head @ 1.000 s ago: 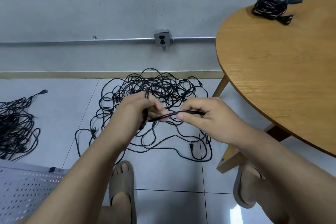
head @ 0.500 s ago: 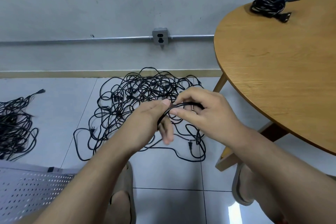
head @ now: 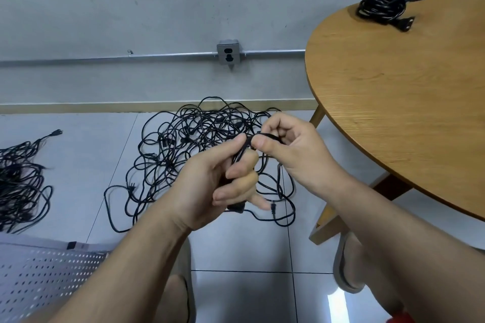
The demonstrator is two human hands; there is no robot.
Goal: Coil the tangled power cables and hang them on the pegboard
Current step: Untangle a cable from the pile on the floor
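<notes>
A tangle of black power cables [head: 189, 144] lies on the tiled floor by the wall. My left hand [head: 220, 186] is closed around a folded stretch of one black cable [head: 240, 156], whose end sticks out below the fist. My right hand [head: 291, 149] pinches the same cable's loop just above the left fist, thumb against forefinger. A white pegboard [head: 39, 278] lies flat at the lower left. One coiled cable bundle [head: 380, 9] rests on the round wooden table [head: 393, 102] at the far right.
A second heap of black cables [head: 21, 181] sits at the left edge. A wall socket [head: 228, 54] on a metal conduit faces the tangle. My feet in grey slippers [head: 346, 265] stand on the tiles near a table leg [head: 328, 223].
Both hands came together and rose slightly. The straight stretch of cable held between them a second ago is now folded into the left fist, with the right hand pinching the loop.
</notes>
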